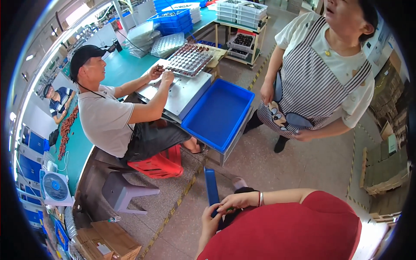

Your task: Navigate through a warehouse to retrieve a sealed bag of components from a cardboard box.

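Observation:
My left hand (pixel 209 220) is closed round the lower end of a long, narrow blue strip (pixel 211 184), which sticks up and away from me. My right hand (pixel 237 202), with a bracelet at the wrist, meets it there, its fingers bent and closed. Something small and green shows under the right fingers, too little of it to name. Both hands are in front of my red top (pixel 286 229).
A co-worker (pixel 104 104) on a red crate (pixel 161 164) handles small parts by a loaded tray (pixel 190 60). An empty blue bin (pixel 219 113) stands beside that workstation. Another person (pixel 314 78) in a striped apron stands ahead right. A stool (pixel 125 190) and cartons (pixel 108 240) are left.

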Action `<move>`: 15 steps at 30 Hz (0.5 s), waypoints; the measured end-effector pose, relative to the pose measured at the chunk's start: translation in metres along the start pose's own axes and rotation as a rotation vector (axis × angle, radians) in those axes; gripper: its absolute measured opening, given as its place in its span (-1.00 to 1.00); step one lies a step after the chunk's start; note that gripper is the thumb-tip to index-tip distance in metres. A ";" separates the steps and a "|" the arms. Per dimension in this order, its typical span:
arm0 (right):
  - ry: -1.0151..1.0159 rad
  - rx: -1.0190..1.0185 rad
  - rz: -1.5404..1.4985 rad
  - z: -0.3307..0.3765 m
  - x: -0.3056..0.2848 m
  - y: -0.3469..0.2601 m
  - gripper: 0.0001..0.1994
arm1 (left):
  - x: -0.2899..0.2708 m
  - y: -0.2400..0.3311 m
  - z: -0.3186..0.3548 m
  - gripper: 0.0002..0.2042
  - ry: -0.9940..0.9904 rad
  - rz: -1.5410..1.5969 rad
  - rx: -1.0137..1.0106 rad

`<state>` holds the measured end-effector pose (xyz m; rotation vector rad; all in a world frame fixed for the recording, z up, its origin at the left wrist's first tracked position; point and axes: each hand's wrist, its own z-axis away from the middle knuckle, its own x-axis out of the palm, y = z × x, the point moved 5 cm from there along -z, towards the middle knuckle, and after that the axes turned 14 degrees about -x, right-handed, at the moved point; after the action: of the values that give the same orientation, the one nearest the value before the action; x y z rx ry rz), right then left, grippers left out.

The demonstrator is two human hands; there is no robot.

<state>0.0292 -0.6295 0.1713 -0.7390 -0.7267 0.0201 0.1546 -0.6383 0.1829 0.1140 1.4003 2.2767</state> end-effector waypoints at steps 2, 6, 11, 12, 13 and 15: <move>-0.022 -0.001 0.006 0.013 -0.014 0.012 -0.79 | 0.016 -0.002 0.000 -0.75 -0.017 -0.001 -0.001; -0.006 -0.085 -0.105 0.039 -0.030 0.022 -0.81 | 0.048 0.002 0.001 -0.71 -0.083 -0.090 0.054; 0.013 -0.128 -0.097 0.083 -0.059 0.042 -0.80 | 0.101 0.000 0.009 -0.72 -0.055 -0.149 0.091; -0.003 -0.113 -0.097 0.095 -0.063 0.049 -0.80 | 0.113 -0.001 0.013 -0.73 -0.044 -0.181 0.098; 0.041 -0.132 -0.143 0.108 -0.068 0.053 -0.80 | 0.126 -0.001 0.016 -0.74 -0.035 -0.216 0.107; 0.118 -0.162 -0.210 0.135 -0.082 0.065 -0.80 | 0.152 -0.001 0.024 -0.75 -0.014 -0.224 0.067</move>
<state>-0.1006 -0.5205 0.1509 -0.8072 -0.6953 -0.2740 0.0271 -0.5532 0.1681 -0.0057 1.4072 2.0431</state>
